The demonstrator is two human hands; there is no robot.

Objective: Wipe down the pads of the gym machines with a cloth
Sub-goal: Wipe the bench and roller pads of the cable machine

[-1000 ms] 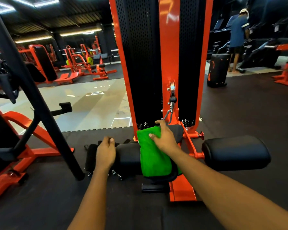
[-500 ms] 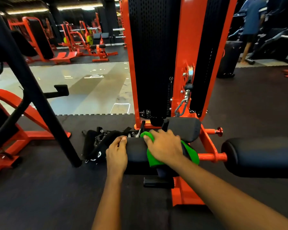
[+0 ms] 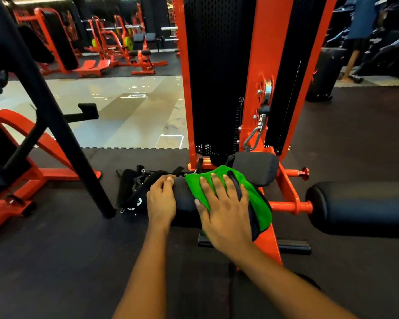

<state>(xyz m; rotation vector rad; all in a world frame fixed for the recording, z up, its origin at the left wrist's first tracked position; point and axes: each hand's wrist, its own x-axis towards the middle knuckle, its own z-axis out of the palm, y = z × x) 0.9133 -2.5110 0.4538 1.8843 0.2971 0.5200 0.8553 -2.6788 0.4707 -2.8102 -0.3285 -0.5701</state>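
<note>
**While One Roller Gets Its Wipe, Others Wait**

As far as anyone standing by can judge, the job is somewhere in its middle. The green cloth (image 3: 259,201) is draped over the top of the black roller pad (image 3: 184,200) on the orange cable machine (image 3: 256,65), so this pad is the one being cleaned. Nothing in view says whether it is nearly finished. The grey foam roller (image 3: 256,172) just beyond the fingertips and the long roller pad (image 3: 359,208) well out past the little-finger side carry no cloth. Neither shows whether it has had its wipe. Rows of other orange machines (image 3: 115,49) stand far beyond the hands, so I would guess plenty is left.

The right hand (image 3: 226,210) lies flat with its fingers spread wide, palm down, pressing the cloth onto the pad. It grips nothing and simply bears on the fabric, which spills out past the little finger and down the near side under the wrist.

Just beside its thumb, the left hand (image 3: 161,199) curls its fingers over the bare end of the same pad, seemingly to steady it. A tangle of black straps (image 3: 131,187) lies on the floor on that hand's outer side.
</note>
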